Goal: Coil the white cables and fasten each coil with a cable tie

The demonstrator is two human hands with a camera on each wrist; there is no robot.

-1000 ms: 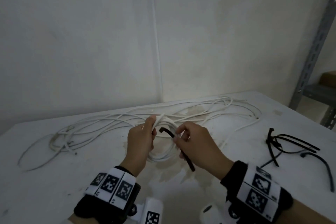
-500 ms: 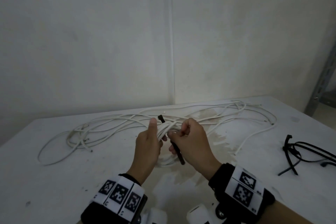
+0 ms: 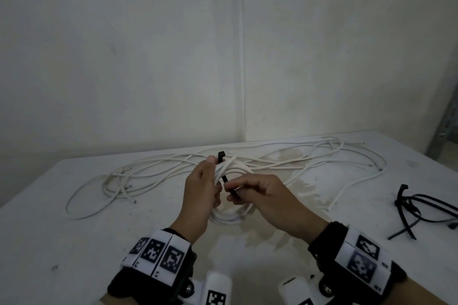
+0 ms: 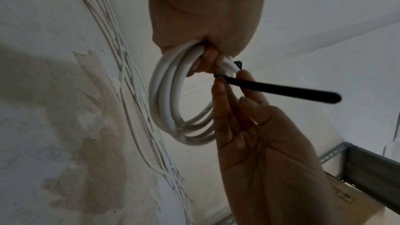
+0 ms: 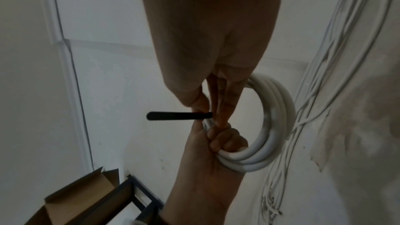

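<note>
My left hand (image 3: 205, 188) grips a coil of white cable (image 3: 231, 215) held upright above the table (image 3: 74, 242); the coil (image 4: 168, 109) shows as several loops in the left wrist view and again as the coil (image 5: 275, 122) in the right wrist view. A black cable tie (image 3: 221, 157) crosses the coil's top, its head sticking up beside my left thumb. My right hand (image 3: 250, 190) pinches the tie's tail between thumb and fingers, and the tail (image 4: 281, 91) sticks out sideways; the same tail (image 5: 177, 115) points left in the right wrist view.
Loose white cables (image 3: 153, 168) sprawl across the back of the table, more cable (image 3: 347, 156) reaching right. A bunch of black cable ties (image 3: 416, 208) lies at the right edge. A metal shelf frame (image 4: 368, 163) and a cardboard box (image 5: 71, 199) stand beside the table.
The tie, earlier hooked free in my right hand, now lies across the coil's top with its head up by my left thumb. My right hand has slid down onto the tail.
</note>
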